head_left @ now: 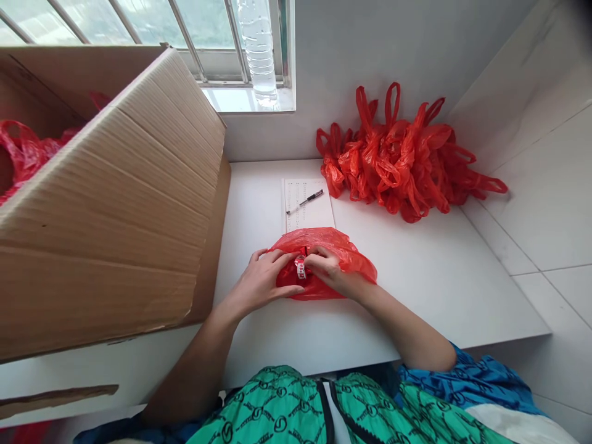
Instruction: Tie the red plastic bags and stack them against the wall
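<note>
Nearest: green printed garment (272, 401). Right of the cardboard box (111, 209), a red plastic bag (319, 237) lies under the half-open left hand (266, 274), thumb and fingers parted. Right hand (328, 265) curled at a red-and-white printed item (300, 270); grip indeterminable. Advisable: steady film, pinch lightly.

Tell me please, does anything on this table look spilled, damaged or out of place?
Nothing clearly stands out: I see no spill on the white table. At most, the pen lies slantwise on the paper sheet, and the red bag being handled hides the sheet's near edge.
</note>
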`<state>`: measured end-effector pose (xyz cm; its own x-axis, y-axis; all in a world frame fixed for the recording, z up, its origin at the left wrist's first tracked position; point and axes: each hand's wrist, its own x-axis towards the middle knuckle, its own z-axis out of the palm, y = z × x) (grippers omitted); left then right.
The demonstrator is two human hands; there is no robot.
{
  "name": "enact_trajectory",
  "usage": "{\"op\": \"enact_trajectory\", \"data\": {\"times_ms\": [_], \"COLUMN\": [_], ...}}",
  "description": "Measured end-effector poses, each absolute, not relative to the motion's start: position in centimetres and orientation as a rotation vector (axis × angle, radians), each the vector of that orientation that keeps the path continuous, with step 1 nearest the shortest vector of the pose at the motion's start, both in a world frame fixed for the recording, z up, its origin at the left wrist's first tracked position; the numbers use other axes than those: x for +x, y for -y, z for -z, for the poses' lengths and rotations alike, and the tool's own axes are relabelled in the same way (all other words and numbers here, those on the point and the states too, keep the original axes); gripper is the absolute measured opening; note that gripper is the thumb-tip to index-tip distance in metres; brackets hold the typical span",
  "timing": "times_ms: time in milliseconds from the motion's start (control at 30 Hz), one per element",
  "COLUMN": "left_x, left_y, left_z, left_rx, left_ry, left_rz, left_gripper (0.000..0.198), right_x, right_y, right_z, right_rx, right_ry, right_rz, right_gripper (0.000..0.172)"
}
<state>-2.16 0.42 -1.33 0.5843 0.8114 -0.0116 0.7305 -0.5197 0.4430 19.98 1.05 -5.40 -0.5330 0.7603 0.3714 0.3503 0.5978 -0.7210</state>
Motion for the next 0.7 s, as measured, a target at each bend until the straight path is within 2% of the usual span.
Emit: {"op": "enact_trajectory", "data": {"times_ms": [133, 267, 367, 500, 700], "left_x": [-1.7, -1.3, -1.1, -1.1, -1.2], "left_y": [-0.3, -0.1, -0.1, 0.0, 0.1], "left_z": [0.5, 0.2, 0.2, 0.3, 0.3], "left_rx": [2.342, 2.171, 1.997, 1.806, 1.752], "left_ry": [-1.233, -1.222, -1.278, -1.324, -1.305], "left_rz": [-0.498, -0.640, -0.723, -0.792, -0.824], "left_gripper": [0.032, 0.022, 0.024, 0.027, 0.025], "right_x": [20.7, 20.6, 20.2, 19.9, 20.2], "right_y": [-1.3, -0.9, -0.4, -0.3, -0.6], "right_z": [4.5, 3.7, 3.2, 2.8, 2.5], "right_rx": [-0.779, -0.793, -0.888, -0.927, -0.837], "right_ry": [2.081, 1.997, 1.806, 1.592, 1.564], "right_rz": [-0.801, -0.841, -1.098, -1.521, -1.660], "right_gripper": [0.016, 0.015, 0.014, 0.027, 0.028]}}
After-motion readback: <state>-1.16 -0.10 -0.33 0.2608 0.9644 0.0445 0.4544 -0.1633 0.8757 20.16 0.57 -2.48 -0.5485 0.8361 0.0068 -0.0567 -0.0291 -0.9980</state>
